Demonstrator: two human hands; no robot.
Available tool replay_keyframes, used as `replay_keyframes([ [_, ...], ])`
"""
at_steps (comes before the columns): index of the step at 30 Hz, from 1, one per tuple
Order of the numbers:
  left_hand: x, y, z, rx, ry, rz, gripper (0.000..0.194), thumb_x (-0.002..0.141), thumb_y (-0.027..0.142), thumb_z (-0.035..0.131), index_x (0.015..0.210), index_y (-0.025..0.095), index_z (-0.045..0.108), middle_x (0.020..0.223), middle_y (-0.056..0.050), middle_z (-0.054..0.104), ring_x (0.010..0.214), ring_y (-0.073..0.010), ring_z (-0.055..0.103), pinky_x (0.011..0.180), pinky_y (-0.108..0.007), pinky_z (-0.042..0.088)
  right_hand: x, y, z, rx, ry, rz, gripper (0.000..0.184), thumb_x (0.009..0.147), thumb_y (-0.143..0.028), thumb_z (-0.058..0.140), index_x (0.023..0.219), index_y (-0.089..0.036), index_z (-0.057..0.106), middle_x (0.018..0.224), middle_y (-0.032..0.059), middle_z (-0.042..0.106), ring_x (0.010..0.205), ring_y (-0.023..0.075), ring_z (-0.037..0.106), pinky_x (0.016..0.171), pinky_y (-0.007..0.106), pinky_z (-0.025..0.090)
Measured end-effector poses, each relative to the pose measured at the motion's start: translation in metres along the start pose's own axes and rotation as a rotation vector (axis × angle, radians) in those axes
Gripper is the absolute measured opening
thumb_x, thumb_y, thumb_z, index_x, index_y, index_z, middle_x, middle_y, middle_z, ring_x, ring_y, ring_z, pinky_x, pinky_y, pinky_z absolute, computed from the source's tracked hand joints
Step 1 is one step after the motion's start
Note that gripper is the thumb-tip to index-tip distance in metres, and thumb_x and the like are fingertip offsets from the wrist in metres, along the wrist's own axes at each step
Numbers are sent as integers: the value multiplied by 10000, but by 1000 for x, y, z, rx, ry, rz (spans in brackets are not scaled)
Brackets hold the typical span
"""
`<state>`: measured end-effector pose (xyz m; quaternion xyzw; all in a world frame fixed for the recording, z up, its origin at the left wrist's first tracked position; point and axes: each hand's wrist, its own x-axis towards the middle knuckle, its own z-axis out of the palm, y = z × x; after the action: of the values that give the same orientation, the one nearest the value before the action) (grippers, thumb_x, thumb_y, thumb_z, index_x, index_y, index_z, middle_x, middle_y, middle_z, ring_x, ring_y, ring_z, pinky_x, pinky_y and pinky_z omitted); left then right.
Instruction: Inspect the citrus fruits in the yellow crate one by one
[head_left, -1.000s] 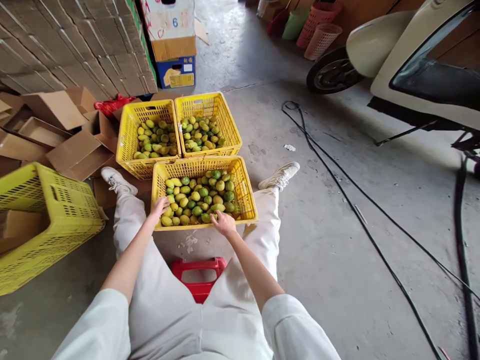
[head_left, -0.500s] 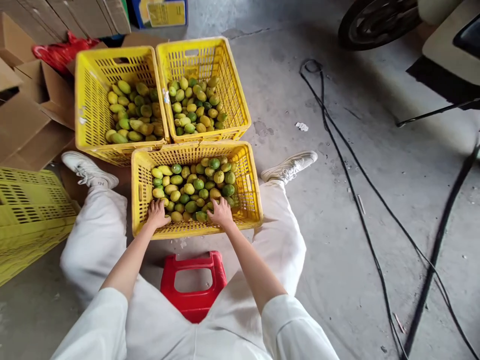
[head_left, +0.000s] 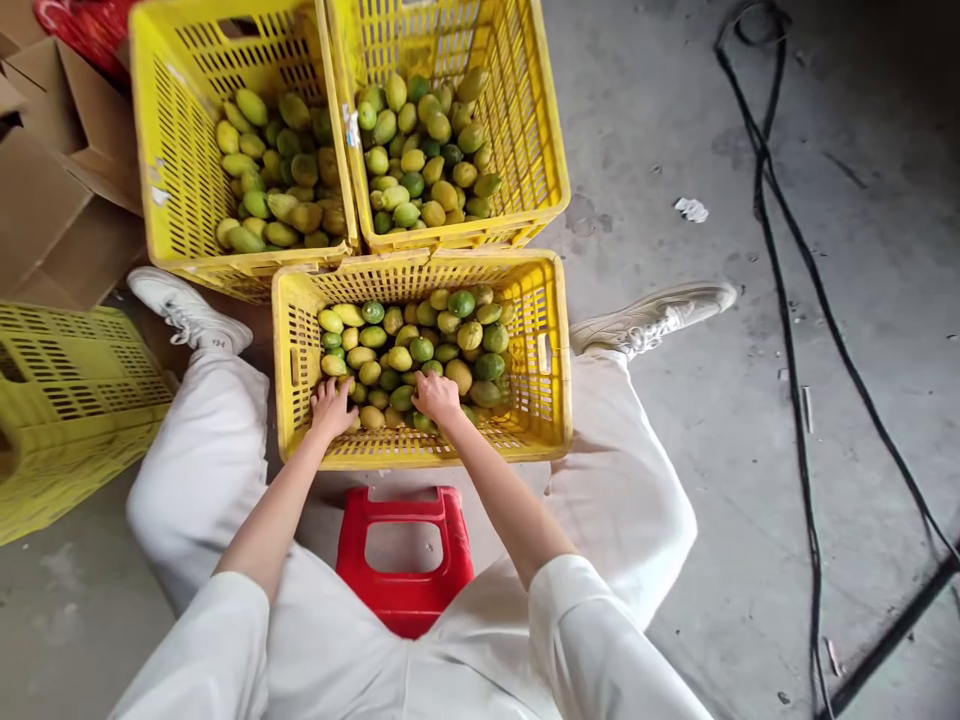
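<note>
Fruit (head_left: 421, 349): in my near crate (head_left: 405, 461).
Left hand (head_left: 331, 408): touching fruit; I can't tell its grip.
Right hand (head_left: 437, 397): likewise among fruit, grip hidden from me.

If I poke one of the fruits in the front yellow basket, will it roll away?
A fruit would probably roll, since it looks rounded. It likely wouldn't go far: others crowd it, and the yellow basket walls them in. The others might shift too, since they lie loosely heaped.

the top edge crops both far crates (head_left: 553, 120); whether fingers (head_left: 427, 388) grip fruit (head_left: 422, 349) is unclear
</note>
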<state>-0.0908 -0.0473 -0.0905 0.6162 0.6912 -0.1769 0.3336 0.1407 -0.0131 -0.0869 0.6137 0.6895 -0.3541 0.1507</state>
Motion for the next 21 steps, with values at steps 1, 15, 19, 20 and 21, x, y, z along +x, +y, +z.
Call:
replay_keyframes([
  [1,0,0,0,-21,4,-4,686,886,330,532,1535,201,347,1600,-227,272,1457,-458,236,1120,-625,258,3,-2,1,6,-21,20,396,860,-287,663,1243,-199,612,1197,180,638,1061,300,656,873,395,512],
  [15,-56,66,-11,-842,125,131,466,847,320,637,1301,235,584,1414,-141,555,1353,-296,515,1138,-434,397,-41,-18,-32,690,189,-143,448,889,-332,576,1317,-205,530,1261,76,675,1145,200,645,990,336,512],
  [19,-97,102,-20,-1158,98,270,398,919,355,555,1314,305,580,1380,-87,617,1229,-258,630,969,-407,557,-86,-44,-40,1181,306,-202,476,948,-446,375,1375,-238,405,1287,70,651,1105,179,660,884,320,569],
  [20,-106,107,-23,-1258,91,306,423,901,356,594,1321,308,576,1428,-79,584,1274,-262,602,991,-407,550,-98,-50,-41,1361,322,-208,486,924,-473,420,1358,-255,413,1267,63,653,1084,187,664,865,326,576],
  [21,-115,110,-25,-1351,85,340,463,862,344,657,1318,305,582,1461,-71,558,1323,-265,562,1029,-403,530,-108,-54,-41,1525,334,-213,497,886,-491,492,1328,-271,433,1240,55,657,1064,195,666,855,329,579],
])
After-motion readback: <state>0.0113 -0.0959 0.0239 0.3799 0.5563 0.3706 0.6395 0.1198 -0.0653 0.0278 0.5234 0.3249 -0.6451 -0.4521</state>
